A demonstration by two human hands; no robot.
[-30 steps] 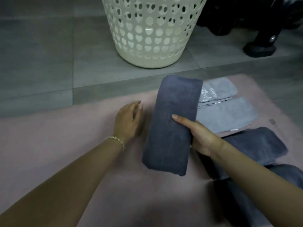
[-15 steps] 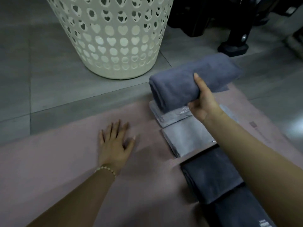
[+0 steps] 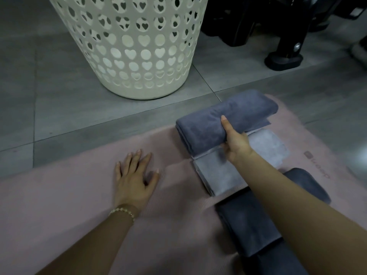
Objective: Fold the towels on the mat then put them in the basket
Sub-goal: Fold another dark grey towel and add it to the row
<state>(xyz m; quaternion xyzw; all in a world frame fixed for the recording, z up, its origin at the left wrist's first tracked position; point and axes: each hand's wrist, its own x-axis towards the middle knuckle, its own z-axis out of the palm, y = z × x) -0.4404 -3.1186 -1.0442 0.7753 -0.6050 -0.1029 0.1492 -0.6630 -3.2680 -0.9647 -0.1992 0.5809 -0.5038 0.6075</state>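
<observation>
Basket [image 3: 129, 56] rim cut off at top; person's right forearm [image 3: 288, 205] hides parts of towels [image 3: 248, 225] in row. I count five: three dark, two pale. Right hand [image 3: 236, 145] grip clamped on folded dark towel [image 3: 208, 128], lower than half-second ago, now over pale towels [image 3: 234, 169] at far end of mat [image 3: 59, 205]. Left hand [image 3: 133, 183] flat, fingers spread, on mat.

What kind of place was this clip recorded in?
Likely a room at home, perhaps a workout corner: grey tiled floor, a pink mat laid on it with folded towels, a cream laundry basket with heart-shaped holes, and black equipment standing behind.
</observation>
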